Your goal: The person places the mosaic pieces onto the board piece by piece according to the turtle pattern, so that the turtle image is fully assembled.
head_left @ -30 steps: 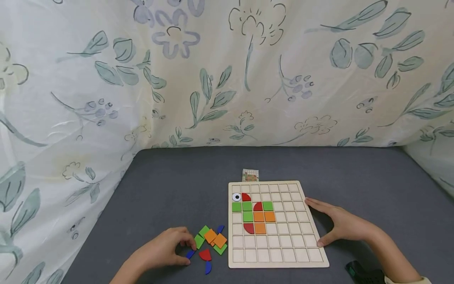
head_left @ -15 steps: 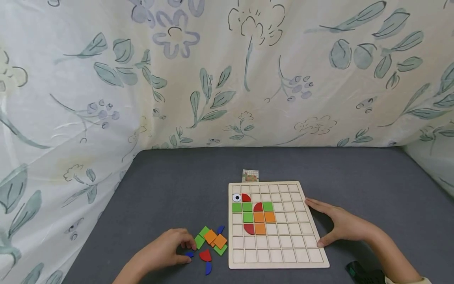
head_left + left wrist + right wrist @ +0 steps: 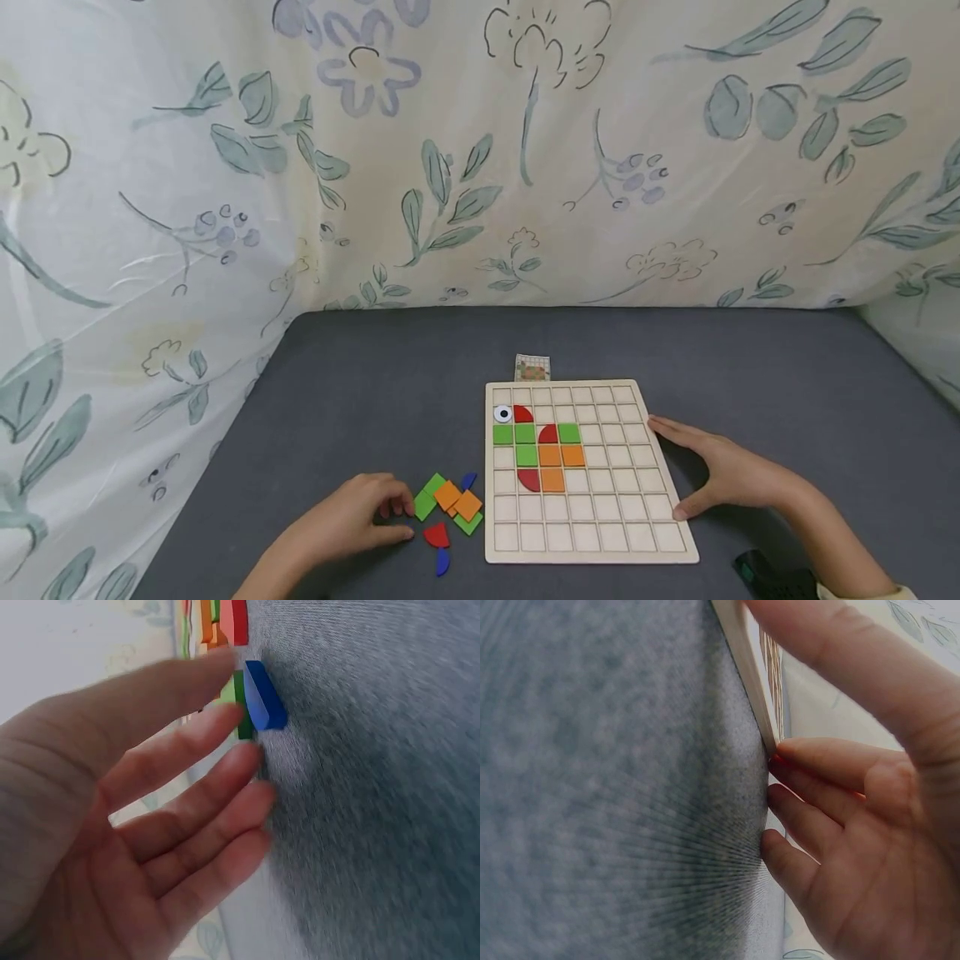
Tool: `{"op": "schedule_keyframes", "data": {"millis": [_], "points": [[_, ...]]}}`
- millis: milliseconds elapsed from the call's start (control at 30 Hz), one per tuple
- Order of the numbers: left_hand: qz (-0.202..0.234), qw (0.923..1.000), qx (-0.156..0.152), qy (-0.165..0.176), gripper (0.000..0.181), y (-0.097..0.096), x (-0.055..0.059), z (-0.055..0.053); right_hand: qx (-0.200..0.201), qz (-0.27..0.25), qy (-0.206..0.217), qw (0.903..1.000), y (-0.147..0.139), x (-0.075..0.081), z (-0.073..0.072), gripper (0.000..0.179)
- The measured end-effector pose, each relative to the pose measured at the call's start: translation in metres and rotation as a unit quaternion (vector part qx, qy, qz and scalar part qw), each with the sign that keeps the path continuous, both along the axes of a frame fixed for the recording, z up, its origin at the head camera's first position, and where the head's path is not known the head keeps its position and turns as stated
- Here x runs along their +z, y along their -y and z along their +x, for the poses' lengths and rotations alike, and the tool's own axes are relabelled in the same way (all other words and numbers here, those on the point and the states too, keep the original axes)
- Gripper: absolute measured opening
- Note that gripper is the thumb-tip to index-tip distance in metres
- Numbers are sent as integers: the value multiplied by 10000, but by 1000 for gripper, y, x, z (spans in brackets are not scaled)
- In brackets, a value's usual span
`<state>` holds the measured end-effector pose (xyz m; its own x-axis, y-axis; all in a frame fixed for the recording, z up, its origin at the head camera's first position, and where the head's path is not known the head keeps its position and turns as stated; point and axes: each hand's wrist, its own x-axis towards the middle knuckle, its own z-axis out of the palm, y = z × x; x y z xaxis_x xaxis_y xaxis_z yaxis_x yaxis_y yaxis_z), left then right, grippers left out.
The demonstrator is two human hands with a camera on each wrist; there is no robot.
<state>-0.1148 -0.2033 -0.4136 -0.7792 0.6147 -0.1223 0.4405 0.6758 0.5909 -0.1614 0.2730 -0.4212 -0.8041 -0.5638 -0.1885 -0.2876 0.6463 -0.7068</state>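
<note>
Head view: The left hand (image 3: 354, 518) sits just left of the loose pieces (image 3: 468, 505), fingers bent and thumb apart from the index finger; no held piece shows. The board (image 3: 630, 504) lies flat on the table (image 3: 360, 375), right of the pieces, with coloured tiles (image 3: 527, 455) in its upper left part. The right hand (image 3: 727, 475) rests a widely spread thumb and index finger against the board's right edge without wrapping it. Apply light, even pressure, to avoid pushing the board into the pieces. A card (image 3: 532, 367) lies behind the board. The table is dark grey; a leaf-and-flower curtain (image 3: 420, 287) hangs behind it and at left.

Left wrist view: A blue piece (image 3: 262, 697) lies just by the thumb and index tips, a green piece (image 3: 235, 688) beyond. Contact cannot be told. For a secure pinch, set thumb and index on opposite sides, low down, without nudging the green piece.

Right wrist view: The index fingertip meets the board's edge. The table surface looks fine-textured, partly blurred.
</note>
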Motion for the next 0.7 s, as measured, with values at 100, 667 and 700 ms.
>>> {"op": "schedule_keyframes", "data": {"millis": [100,667,700], "points": [[-113,9991,74,-403,18,-7,-1,-4,2,-20,-27,10000,-1,-1,1,111],[-230,9989,-141,-382,29,-15,-2,-13,9,0,-111,9999,0,1,2,112],[-246,9988,-150,-387,29,-15,-2,-14,10,4,-125,9999,0,1,2,112]]}}
